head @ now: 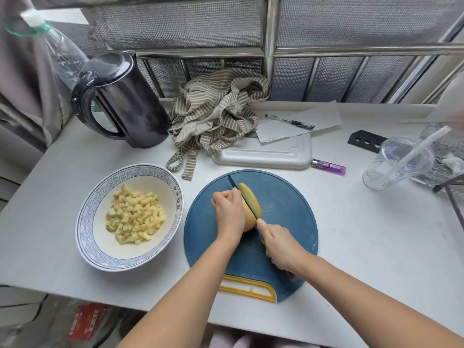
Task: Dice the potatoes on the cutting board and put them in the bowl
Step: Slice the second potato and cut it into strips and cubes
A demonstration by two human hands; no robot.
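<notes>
A peeled yellow potato [251,200] lies on the round blue cutting board [288,204]. My left hand [229,212] grips the potato's left side from above. My right hand [281,243] holds the handle of a dark knife [242,194], forefinger stretched along its back. The blade runs lengthwise through the potato, and a slice leans off on the blade's right. Left of the board stands a white bowl [88,217] with a blue patterned rim, holding several potato dice [134,217].
A black kettle [120,101] stands at the back left, a striped apron [216,114] behind the board. A white tray [263,154], paper, a pen [288,121] and a purple lighter [329,167] lie further back. A clear plastic cup [396,162] with a straw stands at the right.
</notes>
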